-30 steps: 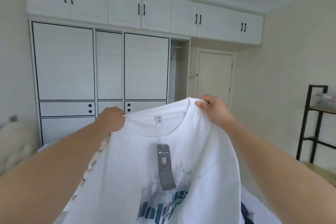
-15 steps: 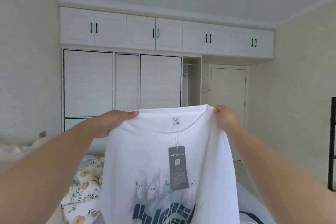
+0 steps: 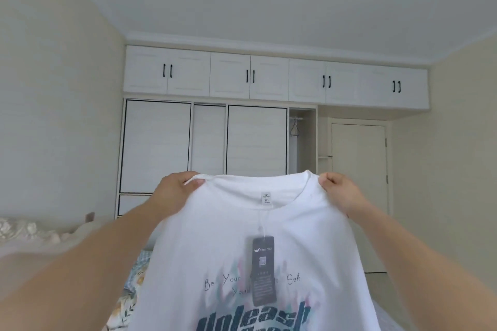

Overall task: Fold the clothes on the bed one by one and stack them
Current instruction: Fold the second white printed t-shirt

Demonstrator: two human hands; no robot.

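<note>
We see floral bedding (image 3: pixel 129 301) low left. Our left hand (image 3: pixel 177 189) pinches left shoulder of white T-shirt (image 3: pixel 242 226), fingers curled over fabric. Shirt held up in air before wardrobe (image 3: pixel 204 142), dark hang tag (image 3: pixel 263 270) dangling from collar. Our right hand (image 3: pixel 340 191) grips right shoulder.

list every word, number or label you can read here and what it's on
"2XL": small white neck label inside the white printed t-shirt.
"Be Your ... Self": thin script on the shirt's chest.
"Unleash": big dark-blue print, cut off below.
Dark grey hang tag: print too small to read.
</note>
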